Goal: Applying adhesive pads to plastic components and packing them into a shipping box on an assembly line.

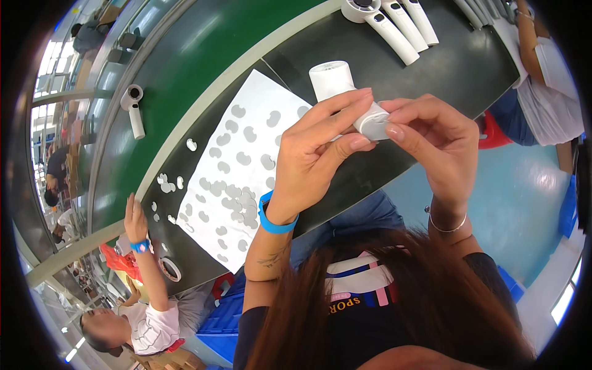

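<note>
Steadying the fan [328,79] above the desk [475,65], just right of the sheet [256,89], the left hand [308,148] has its fingers clamped around the body, thumb set under the rounded end. That hand hides the middle, so the join between drum and end cannot be checked. The right hand [444,139], farther right of the sheet, has thumb and forefinger nearly together, nipping the rim of that end, where a grey facing [374,128] shows. Whether the facing lies flat, or is one of the bean-shaped grey pieces [243,158] on the sheet, cannot be told.

The step looks like seating or smoothing that facing by touch. To do it well, the left hold should be firm enough that the end cannot roll, yet leave the rim free for the right fingertips. Line up one edge first, then press from there across with the thumb pad, so no crease or bubble gets trapped. Light pressure suits a piece this thin; a nail could scratch or lift it. Tilting the end toward the eyes would help judge the margin. Elbows and wrists are best carried clear of the sheet, since the loose-looking pieces could shift or stick.
</note>
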The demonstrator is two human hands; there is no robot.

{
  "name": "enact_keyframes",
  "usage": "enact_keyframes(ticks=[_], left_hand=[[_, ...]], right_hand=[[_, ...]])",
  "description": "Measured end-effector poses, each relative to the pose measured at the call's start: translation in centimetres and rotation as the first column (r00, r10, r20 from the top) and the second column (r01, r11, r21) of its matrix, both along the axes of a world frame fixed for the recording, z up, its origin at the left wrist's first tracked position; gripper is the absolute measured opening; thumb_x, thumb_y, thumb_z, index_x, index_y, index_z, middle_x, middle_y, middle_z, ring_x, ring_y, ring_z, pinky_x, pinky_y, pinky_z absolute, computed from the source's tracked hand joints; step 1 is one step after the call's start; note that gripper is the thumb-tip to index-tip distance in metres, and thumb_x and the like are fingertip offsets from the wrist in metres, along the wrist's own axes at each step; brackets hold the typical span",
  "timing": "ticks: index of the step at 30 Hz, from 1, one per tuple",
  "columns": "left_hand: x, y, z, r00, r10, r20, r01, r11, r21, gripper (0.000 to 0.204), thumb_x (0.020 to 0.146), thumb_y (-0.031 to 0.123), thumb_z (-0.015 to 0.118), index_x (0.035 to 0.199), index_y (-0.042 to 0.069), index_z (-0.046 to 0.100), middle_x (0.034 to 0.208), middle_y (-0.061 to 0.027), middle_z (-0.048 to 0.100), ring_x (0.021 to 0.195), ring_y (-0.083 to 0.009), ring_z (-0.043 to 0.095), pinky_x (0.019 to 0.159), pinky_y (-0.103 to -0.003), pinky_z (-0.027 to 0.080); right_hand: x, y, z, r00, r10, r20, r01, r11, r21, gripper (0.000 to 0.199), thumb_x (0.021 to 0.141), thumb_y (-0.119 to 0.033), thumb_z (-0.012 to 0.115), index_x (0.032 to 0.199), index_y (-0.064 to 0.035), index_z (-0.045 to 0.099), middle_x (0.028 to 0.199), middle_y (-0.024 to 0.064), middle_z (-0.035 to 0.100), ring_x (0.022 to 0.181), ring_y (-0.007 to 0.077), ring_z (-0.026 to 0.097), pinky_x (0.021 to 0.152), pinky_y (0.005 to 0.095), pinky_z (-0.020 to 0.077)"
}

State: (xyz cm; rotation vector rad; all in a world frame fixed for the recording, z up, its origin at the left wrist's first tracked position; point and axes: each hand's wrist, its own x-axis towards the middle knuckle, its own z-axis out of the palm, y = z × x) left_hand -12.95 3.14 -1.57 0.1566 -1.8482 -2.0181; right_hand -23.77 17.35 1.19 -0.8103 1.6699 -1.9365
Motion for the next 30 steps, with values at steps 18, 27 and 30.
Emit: enact_keyframes(ticks=[18, 27, 30], left_hand=[[0.0, 0.3, 0.1, 1.0, -0.016, -0.015, 0.017, 0.998, 0.053, 0.035, 0.087, -0.003, 0.058, 0.121, 0.0, 0.057, 0.128, -0.0157, 0.05, 0.099, -0.022, 0.061, 0.082, -0.03, 0.057], [0.0, 0.9, 0.6, 0.999, 0.038, 0.005, -0.038, 0.995, 0.089, 0.034, 0.085, -0.008, 0.057, 0.118, -0.004, 0.058, 0.126, -0.0171, 0.05, 0.097, -0.0204, 0.061, 0.079, -0.031, 0.058], [-0.2, 1.4, 0.8, 0.995, 0.1, -0.002, -0.1, 0.993, 0.066, 0.03, 0.085, -0.007, 0.055, 0.114, -0.006, 0.059, 0.123, -0.0206, 0.053, 0.097, -0.0246, 0.062, 0.077, -0.033, 0.059]], right_hand=[[0.3, 0.0, 0.1, 0.999, -0.03, -0.011, 0.03, 1.0, 0.006, 0.011, 0.077, 0.004, 0.068, 0.088, 0.0044, 0.065, 0.089, 0.0102, 0.065, 0.081, 0.0135, 0.063, 0.077, 0.0269, 0.0522], [0.6, -0.1, 0.3, 0.998, -0.048, -0.05, 0.05, 0.998, 0.033, 0.011, 0.077, 0.004, 0.067, 0.088, 0.0036, 0.065, 0.084, 0.0064, 0.063, 0.08, 0.0123, 0.063, 0.074, 0.026, 0.0523], [0.7, 0.2, 0.9, 0.998, -0.037, -0.055, 0.045, 0.989, 0.138, 0.025, 0.077, 0.006, 0.067, 0.101, 0.003, 0.059, 0.084, 0.008, 0.061, 0.09, 0.0155, 0.062, 0.079, 0.025, 0.048]])
